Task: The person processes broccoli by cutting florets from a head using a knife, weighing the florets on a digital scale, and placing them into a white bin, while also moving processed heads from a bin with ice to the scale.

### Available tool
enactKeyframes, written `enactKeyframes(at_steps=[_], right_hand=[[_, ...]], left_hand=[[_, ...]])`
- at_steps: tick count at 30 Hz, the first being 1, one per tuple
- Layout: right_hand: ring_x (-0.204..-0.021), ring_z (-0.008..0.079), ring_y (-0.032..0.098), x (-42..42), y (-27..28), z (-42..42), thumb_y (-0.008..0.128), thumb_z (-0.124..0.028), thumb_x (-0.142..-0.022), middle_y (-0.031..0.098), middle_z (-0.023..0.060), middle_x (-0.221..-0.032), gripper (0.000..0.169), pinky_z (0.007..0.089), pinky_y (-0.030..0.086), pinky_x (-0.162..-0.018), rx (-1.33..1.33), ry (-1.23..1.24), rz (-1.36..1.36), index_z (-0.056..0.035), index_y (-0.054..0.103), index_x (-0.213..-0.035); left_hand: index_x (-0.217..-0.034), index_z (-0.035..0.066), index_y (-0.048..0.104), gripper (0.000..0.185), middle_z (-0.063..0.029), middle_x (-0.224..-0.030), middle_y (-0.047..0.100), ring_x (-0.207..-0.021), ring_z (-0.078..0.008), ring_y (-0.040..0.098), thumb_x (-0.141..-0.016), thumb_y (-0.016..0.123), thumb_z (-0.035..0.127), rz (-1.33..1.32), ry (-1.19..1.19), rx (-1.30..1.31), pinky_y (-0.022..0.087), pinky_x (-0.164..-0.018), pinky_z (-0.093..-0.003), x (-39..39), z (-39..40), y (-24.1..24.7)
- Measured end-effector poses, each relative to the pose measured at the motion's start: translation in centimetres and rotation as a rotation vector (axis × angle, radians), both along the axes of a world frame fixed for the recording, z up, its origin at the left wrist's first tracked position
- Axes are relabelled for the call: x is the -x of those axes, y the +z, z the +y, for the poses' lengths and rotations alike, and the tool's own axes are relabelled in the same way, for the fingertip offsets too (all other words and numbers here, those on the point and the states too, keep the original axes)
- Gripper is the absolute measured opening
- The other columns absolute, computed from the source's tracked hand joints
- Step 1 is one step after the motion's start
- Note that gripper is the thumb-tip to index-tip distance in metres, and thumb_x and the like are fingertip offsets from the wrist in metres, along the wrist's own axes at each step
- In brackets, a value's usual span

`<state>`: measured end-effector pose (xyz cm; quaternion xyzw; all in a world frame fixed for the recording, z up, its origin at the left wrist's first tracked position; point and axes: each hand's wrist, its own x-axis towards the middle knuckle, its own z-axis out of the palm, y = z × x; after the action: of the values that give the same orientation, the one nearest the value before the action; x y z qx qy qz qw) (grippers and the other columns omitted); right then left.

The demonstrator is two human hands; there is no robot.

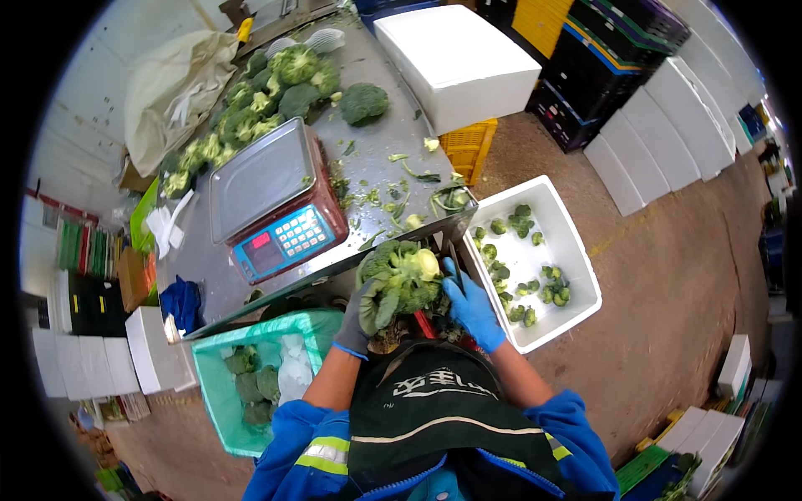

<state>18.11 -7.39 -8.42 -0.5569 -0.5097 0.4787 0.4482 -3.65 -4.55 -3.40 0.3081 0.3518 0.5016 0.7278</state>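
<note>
My left hand (358,319), in a grey glove with a blue cuff, grips a large broccoli head (401,285) from its left side. The head is turned so that its pale cut stem shows toward the upper right. My right hand (471,310), in a blue glove, is close beside the stem. Its fingers are round a narrow dark tool (459,266), which looks like a knife and is mostly hidden. Right of that hand stands a white foam box (532,250) with small broccoli florets (554,288) inside. Below the broccoli, a red object (425,324) is partly covered.
A metal table (382,163) ahead carries a digital scale (276,200), piled broccoli heads (250,106) and leaf scraps. A green-lined box (213,401) with broccoli and ice bags stands at lower left. A closed foam box (457,56) sits on a yellow crate (470,150).
</note>
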Motion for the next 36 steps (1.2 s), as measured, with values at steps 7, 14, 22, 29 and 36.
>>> enactKeyframes(at_steps=[7,14,22,29,36], right_hand=[[-0.066,0.0320,0.061,-0.1,5.6,-2.0,0.056,-0.013,-0.088,0.057,0.0169,-0.109,0.052,0.0408,0.051,-0.055,-0.227,0.293,-0.916,-0.0049,0.045,-0.139],[-0.063,0.0371,0.063,2.3,1.8,-1.2,0.049,-0.013,-0.089,0.060,0.0218,-0.092,0.046,0.0466,0.052,-0.056,0.049,0.208,-1.009,0.0007,0.047,-0.132],[-0.087,0.0347,0.064,0.3,7.8,-0.2,0.067,-0.032,-0.087,0.057,0.0145,-0.116,0.062,0.0395,0.053,-0.079,-0.078,0.190,-0.422,-0.0185,0.043,-0.142],[-0.081,0.0148,0.064,0.9,6.1,3.3,0.078,-0.019,-0.076,0.064,0.0089,-0.101,0.058,0.0307,0.053,-0.079,-0.113,0.486,-0.133,-0.0073,0.054,-0.128],[-0.050,0.0086,0.051,-0.1,8.1,4.2,0.074,-0.027,-0.081,0.058,0.0049,-0.073,0.038,0.0248,0.043,-0.046,0.533,0.454,0.190,-0.0055,0.062,-0.111]], left_hand=[[-0.142,0.008,0.038,0.058,-0.0142,-0.134,0.051,-0.117,-0.0253,0.058,-0.088,0.056,0.000,-0.202,0.077,0.327,0.054,-0.095,-0.0397,0.4,0.5,-1.4],[-0.145,0.011,0.033,0.067,-0.0118,-0.134,0.051,-0.119,-0.0256,0.056,-0.085,0.059,-0.003,-0.060,0.126,0.204,0.052,-0.096,-0.0394,-0.3,-0.5,-1.1],[-0.143,0.008,0.035,0.067,-0.0128,-0.130,0.053,-0.117,-0.0235,0.057,-0.082,0.060,-0.006,0.018,0.109,0.212,0.050,-0.098,-0.0389,4.0,-0.6,0.3],[-0.147,0.006,0.032,0.073,-0.0129,-0.135,0.052,-0.120,-0.0249,0.056,-0.082,0.066,0.003,-0.032,-0.137,0.221,0.050,-0.099,-0.0392,3.2,0.2,1.3],[-0.148,0.005,0.030,0.085,-0.0139,-0.144,0.043,-0.129,-0.0254,0.047,-0.075,0.073,0.011,0.044,-0.155,0.187,0.042,-0.107,-0.0402,2.2,0.1,1.2]])
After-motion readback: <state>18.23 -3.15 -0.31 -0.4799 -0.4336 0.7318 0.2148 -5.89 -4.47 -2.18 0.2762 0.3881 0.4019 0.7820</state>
